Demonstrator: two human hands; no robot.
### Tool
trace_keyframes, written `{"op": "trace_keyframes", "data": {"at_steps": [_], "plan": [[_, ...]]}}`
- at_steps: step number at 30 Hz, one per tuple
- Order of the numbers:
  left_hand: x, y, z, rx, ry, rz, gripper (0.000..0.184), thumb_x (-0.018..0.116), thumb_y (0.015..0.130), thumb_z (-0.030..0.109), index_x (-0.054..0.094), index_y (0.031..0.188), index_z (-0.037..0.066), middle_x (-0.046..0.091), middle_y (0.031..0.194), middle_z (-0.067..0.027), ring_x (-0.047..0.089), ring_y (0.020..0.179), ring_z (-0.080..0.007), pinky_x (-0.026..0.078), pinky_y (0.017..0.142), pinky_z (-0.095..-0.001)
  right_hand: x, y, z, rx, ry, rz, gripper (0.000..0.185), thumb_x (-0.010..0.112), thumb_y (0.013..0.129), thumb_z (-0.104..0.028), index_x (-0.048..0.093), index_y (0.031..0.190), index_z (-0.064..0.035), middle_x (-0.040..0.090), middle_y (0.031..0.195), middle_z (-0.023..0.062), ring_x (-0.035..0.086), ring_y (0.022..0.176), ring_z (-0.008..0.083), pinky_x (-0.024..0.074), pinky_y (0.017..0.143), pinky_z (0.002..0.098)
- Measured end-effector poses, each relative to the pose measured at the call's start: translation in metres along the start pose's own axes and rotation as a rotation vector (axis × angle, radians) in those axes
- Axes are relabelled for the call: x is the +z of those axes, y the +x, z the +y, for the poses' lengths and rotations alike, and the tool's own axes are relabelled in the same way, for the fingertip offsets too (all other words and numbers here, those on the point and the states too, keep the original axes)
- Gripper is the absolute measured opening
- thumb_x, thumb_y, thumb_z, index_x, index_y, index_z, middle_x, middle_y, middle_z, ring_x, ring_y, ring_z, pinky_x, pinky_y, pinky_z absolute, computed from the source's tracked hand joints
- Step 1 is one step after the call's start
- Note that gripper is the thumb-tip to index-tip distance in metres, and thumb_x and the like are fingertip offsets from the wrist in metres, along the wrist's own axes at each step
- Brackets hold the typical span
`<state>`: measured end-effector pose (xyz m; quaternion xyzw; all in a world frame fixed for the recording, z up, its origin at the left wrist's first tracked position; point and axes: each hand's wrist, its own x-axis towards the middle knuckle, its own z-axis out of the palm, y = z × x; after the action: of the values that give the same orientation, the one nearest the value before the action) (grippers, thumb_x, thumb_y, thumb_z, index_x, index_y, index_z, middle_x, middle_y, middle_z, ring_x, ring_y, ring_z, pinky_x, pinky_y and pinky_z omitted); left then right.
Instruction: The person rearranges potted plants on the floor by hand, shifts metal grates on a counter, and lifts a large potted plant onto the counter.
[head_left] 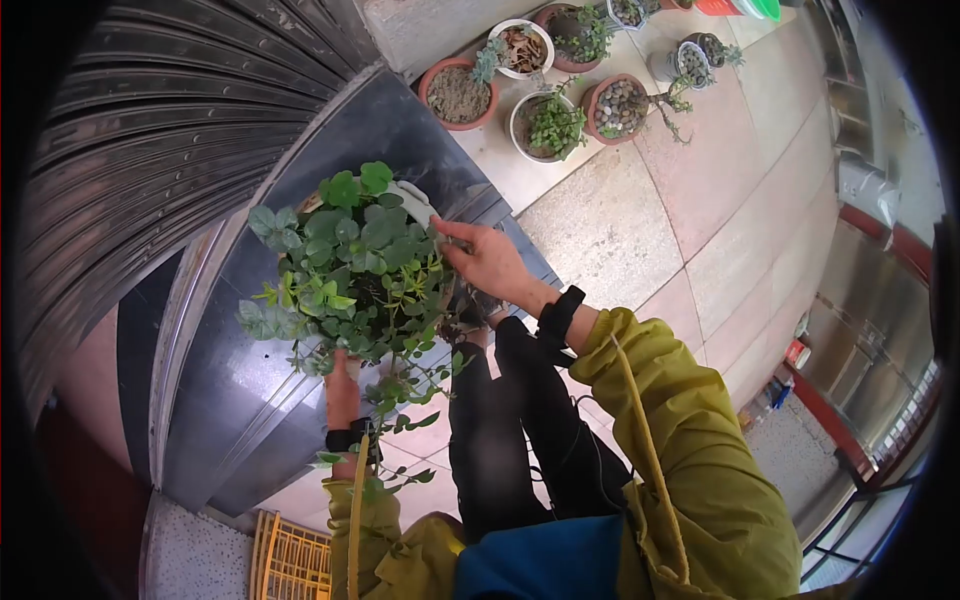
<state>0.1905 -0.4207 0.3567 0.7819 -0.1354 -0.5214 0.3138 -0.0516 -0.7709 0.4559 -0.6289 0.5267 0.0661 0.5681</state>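
Observation:
A leafy green plant (370, 250) spreads over its pot, whose pale rim (412, 200) shows at the upper right. The pot is on a dark, glossy step (230, 390). At the right side of the plant, my right hand (488, 262) has its fingers bent at the foliage near the rim; what they grip, if anything, is hidden. My left hand (342, 388) reaches under the leaves at the lower left, its fingers covered by foliage. Long stems trail down past my left wrist.
Several potted plants, among them a pot of pebbles (620, 108) and a pot of soil (458, 94), stand on the tiled floor (610, 215). A ribbed metal shutter (190, 120) curves along the left. A yellow crate (290, 560) is at the bottom left.

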Motion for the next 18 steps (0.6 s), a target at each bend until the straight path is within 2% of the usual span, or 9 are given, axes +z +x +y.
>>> {"op": "trace_keyframes", "data": {"at_steps": [2, 4, 8, 10, 11, 13, 14, 16, 18], "plan": [[-0.003, 0.001, -0.005, -0.116, 0.002, 0.041, 0.031, 0.050, 0.093, 0.006, 0.054, 0.123, 0.005, 0.065, 0.107, -0.0202, 0.064, 0.099, -0.0304, 0.050, 0.084, -0.0416, -0.007, 0.012, 0.004, -0.032, 0.006, 0.005, 0.044, 0.061, 0.088, -0.024, 0.058, 0.131, -0.0150, 0.070, 0.101, 0.0166, 0.067, 0.090, 0.0318, 0.0515, 0.079, 0.0357], [-0.004, -0.001, -0.004, -0.168, 0.003, -0.005, 0.044, 0.047, 0.099, 0.042, 0.057, 0.124, 0.008, 0.063, 0.120, -0.0054, 0.062, 0.104, -0.0177, 0.047, 0.090, -0.0331, -0.009, 0.027, 0.003, -0.066, 0.009, 0.005, 0.045, 0.063, 0.087, -0.028, 0.059, 0.130, -0.0147, 0.070, 0.102, 0.0160, 0.067, 0.091, 0.0328, 0.0518, 0.078, 0.0371], [-0.012, 0.011, -0.035, -0.173, -0.012, 0.021, 0.043, 0.045, 0.099, 0.041, 0.058, 0.126, 0.010, 0.064, 0.116, -0.0037, 0.062, 0.101, -0.0180, 0.046, 0.085, -0.0326, -0.015, 0.048, -0.019, -0.174, -0.045, 0.103, 0.048, 0.067, 0.081, -0.034, 0.061, 0.125, -0.0154, 0.065, 0.110, 0.0169, 0.063, 0.099, 0.0376, 0.0514, 0.083, 0.0441], [-0.005, 0.011, -0.016, -0.431, -0.410, 0.093, 0.039, 0.049, 0.096, 0.036, 0.059, 0.125, 0.012, 0.067, 0.107, -0.0020, 0.063, 0.091, -0.0173, 0.048, 0.079, -0.0320, -0.011, 0.060, -0.022, -0.242, -0.158, 0.114, 0.051, 0.071, 0.079, -0.035, 0.061, 0.124, -0.0135, 0.065, 0.107, 0.0170, 0.064, 0.098, 0.0362, 0.0519, 0.083, 0.0437], [-0.004, 0.010, -0.020, -0.432, -0.409, 0.095, 0.039, 0.049, 0.096, 0.036, 0.059, 0.125, 0.012, 0.067, 0.107, -0.0020, 0.063, 0.091, -0.0173, 0.048, 0.079, -0.0320, -0.010, 0.063, -0.023, -0.242, -0.157, 0.113, 0.051, 0.071, 0.079, -0.035, 0.061, 0.124, -0.0135, 0.065, 0.107, 0.0170, 0.064, 0.098, 0.0362, 0.0519, 0.083, 0.0437], [-0.001, 0.006, -0.029, 0.162, 0.022, 0.038, 0.030, 0.054, 0.092, 0.032, 0.063, 0.115, 0.015, 0.066, 0.093, 0.0013, 0.062, 0.076, -0.0119, 0.045, 0.062, -0.0274, -0.009, 0.068, -0.024, -0.266, -0.258, 0.103, 0.049, 0.074, 0.077, -0.034, 0.062, 0.118, -0.0119, 0.064, 0.105, 0.0169, 0.064, 0.096, 0.0359, 0.0523, 0.081, 0.0444], [-0.003, 0.007, -0.033, 0.161, 0.021, 0.040, 0.030, 0.054, 0.092, 0.032, 0.063, 0.115, 0.015, 0.066, 0.093, 0.0013, 0.062, 0.076, -0.0119, 0.045, 0.062, -0.0274, -0.008, 0.070, -0.025, -0.267, -0.259, 0.102, 0.049, 0.074, 0.077, -0.034, 0.062, 0.118, -0.0119, 0.064, 0.105, 0.0169, 0.064, 0.096, 0.0359, 0.0523, 0.081, 0.0444], [-0.012, 0.009, -0.040, -0.099, -0.317, -0.079, 0.026, 0.054, 0.092, 0.029, 0.063, 0.111, 0.013, 0.064, 0.083, 0.0005, 0.060, 0.067, -0.0110, 0.041, 0.052, -0.0237, -0.006, 0.074, -0.026, -0.266, -0.312, 0.096, 0.045, 0.074, 0.076, -0.033, 0.062, 0.113, -0.0100, 0.062, 0.103, 0.0163, 0.064, 0.095, 0.0358, 0.0527, 0.080, 0.0451], [0.003, 0.006, -0.003, -0.263, -0.384, 0.036, 0.028, 0.051, 0.093, 0.029, 0.063, 0.111, 0.011, 0.062, 0.080, 0.0000, 0.059, 0.065, -0.0110, 0.040, 0.051, -0.0228, -0.005, 0.078, -0.027, -0.254, -0.346, 0.084, 0.045, 0.075, 0.076, -0.032, 0.061, 0.112, -0.0089, 0.062, 0.104, 0.0161, 0.064, 0.095, 0.0360, 0.0529, 0.080, 0.0455]]}}
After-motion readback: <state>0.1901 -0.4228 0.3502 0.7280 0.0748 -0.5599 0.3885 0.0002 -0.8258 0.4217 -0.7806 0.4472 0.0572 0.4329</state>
